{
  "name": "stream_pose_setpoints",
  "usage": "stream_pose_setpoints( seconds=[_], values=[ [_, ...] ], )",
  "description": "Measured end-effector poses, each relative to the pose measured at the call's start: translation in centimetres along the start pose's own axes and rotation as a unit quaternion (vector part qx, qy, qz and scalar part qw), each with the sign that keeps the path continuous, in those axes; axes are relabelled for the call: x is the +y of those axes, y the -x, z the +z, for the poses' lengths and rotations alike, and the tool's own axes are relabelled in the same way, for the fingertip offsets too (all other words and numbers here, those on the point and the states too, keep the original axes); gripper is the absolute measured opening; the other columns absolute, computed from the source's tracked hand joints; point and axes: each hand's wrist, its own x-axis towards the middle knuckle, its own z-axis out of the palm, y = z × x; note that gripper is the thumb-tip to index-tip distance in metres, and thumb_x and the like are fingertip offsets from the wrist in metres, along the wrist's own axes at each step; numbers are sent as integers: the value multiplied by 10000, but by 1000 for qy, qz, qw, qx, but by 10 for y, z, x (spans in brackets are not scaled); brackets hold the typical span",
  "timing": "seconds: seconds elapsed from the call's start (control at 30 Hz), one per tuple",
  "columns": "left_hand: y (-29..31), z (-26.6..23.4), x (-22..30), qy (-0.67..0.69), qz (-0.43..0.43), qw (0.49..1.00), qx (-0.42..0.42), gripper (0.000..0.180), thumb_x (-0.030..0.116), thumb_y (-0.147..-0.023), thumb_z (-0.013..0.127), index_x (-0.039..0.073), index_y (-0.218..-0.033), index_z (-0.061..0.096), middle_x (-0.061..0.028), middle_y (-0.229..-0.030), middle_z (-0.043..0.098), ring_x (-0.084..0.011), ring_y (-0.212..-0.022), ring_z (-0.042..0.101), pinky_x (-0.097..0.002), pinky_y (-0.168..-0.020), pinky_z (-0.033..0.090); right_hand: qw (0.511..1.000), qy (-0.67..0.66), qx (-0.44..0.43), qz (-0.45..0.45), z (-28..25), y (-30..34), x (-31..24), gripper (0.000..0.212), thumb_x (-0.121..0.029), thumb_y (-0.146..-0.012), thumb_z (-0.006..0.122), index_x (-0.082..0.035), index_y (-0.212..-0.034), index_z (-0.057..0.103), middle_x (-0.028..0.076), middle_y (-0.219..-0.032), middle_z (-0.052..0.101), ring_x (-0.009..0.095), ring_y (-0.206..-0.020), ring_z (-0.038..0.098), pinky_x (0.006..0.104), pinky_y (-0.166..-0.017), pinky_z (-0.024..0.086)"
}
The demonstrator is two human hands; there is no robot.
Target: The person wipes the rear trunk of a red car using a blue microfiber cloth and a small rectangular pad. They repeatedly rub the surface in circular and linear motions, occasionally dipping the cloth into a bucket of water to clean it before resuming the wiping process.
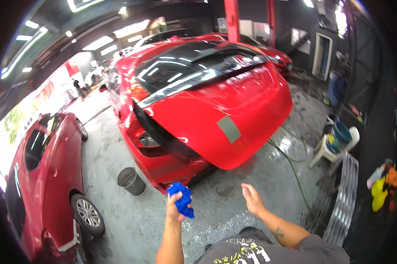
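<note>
My left hand [175,210] is closed around a crumpled blue cloth [181,200], held up in front of me. My right hand [251,199] hangs apart from everything, its fingers stretched out and holding nothing. Ahead of both hands is the rear of a red car [156,163]. Its trunk lid [251,103] stands partly raised, with a grey-green rectangular patch [229,129] on the red surface. Water drops or glossy reflections show on the rear window [172,72]. Neither hand touches the car.
A dark bucket [131,181] stands on the wet grey floor left of the bumper. Another red car [49,176] is parked at the left. To the right are a green hose [291,163], a white plastic chair [320,154] bearing a blue bucket [339,136], and a ribbed metal bench [343,202].
</note>
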Motion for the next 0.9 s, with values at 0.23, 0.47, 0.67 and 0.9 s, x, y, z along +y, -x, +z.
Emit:
stream_pose_setpoints(
  seconds=[0.23,0.47,0.67,0.9],
  values=[
    [-80,146,37,-106,14,991,-84,575,488,-1009,795,105,-1397,613,-143,-1183,752,-281,-906,786,-355,-552,598,983,5,118,-137,-29,-58,-64,460,-292,-1164,582,25,-1490,656,239,-1540,663,391,-1453,622,473,-1223,478],
    [-169,289,34,-369,147,913,-91,334,192,-910,868,40,-1169,722,-48,-1001,732,-138,-897,700,-338,-789,599,954,82,107,-268,-11,-181,-113,578,-226,-1131,593,61,-1624,504,296,-1696,499,461,-1616,434,537,-1347,328],
    [-244,360,44,-513,251,816,-91,342,235,-786,899,32,-1012,741,-106,-891,756,-157,-819,714,-390,-783,609,907,308,58,-282,32,-249,-93,826,-495,-1097,624,106,-1628,428,354,-1697,437,571,-1616,343,654,-1368,218],
    [-260,355,77,-607,273,743,-79,400,237,-751,911,28,-1045,739,-120,-883,783,-205,-803,764,-415,-755,623,893,315,96,-306,6,-275,-63,953,-585,-1114,566,96,-1725,301,313,-1812,298,444,-1707,259,565,-1399,197]
  ],
)
